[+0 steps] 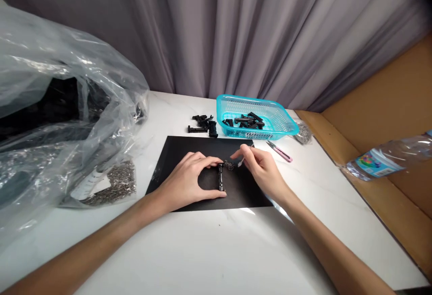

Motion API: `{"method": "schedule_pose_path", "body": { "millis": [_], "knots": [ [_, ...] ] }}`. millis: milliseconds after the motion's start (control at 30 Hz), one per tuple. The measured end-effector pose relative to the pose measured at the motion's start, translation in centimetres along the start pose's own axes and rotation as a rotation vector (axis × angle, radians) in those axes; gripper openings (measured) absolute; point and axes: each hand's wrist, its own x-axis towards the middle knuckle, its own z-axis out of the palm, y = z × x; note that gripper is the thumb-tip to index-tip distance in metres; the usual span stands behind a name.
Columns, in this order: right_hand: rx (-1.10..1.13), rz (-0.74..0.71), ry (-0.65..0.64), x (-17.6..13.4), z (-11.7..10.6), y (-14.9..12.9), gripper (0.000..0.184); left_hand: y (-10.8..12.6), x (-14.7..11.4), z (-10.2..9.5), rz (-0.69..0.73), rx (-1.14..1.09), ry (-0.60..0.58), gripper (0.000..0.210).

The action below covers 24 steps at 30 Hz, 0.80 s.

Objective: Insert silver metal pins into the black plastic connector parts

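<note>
A slim black plastic part [221, 178] stands lengthwise between the thumb and fingers of my left hand [189, 176], which grips it at both ends over a black mat [189, 146]. Just right of the part, a small heap of thin metal pieces [229, 165] lies on the mat. My right hand [258, 162] is beside this heap with thumb and fingers pinched together. A small pale tip [240, 163] shows under those fingers; what it belongs to is mostly hidden.
Behind the mat stands a turquoise basket [290, 126] holding black parts, with more black parts [204, 125] to its left. Pink-handled snips [280, 152] lie at right. A large plastic bag [111, 56] and a bag of metal pieces [116, 182] occupy the left; a bottle [381, 162] is far right.
</note>
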Motion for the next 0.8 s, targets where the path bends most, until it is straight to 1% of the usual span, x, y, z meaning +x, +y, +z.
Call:
{"method": "schedule_pose_path", "body": {
  "millis": [100, 200, 333, 500, 633, 800],
  "knots": [
    [0.230, 0.003, -0.076, -0.2, 1.1, 0.3, 0.046, 0.0, -0.1, -0.2, -0.013, 0.003, 0.006, 0.071],
    [0.323, -0.004, -0.085, -0.2, 1.6, 0.6, 0.043, 0.2, -0.1, -0.3, -0.019, 0.001, 0.004, 0.070],
    [0.348, -0.023, -0.074, 0.1, 1.7, 0.8, 0.040, 0.3, 0.0, -0.2, -0.012, -0.002, 0.000, 0.068],
    [0.329, -0.013, -0.079, 0.1, 1.9, 1.0, 0.043, 0.2, -0.1, 0.0, 0.021, -0.008, 0.020, 0.066],
    [0.326, -0.003, -0.087, 0.0, 2.0, 0.9, 0.044, 0.1, -0.1, 0.2, 0.043, -0.022, 0.038, 0.064],
    [0.316, -0.028, -0.106, -0.2, 1.9, 0.6, 0.042, 0.2, 0.0, 0.3, 0.057, -0.033, 0.042, 0.063]
  ]
}}
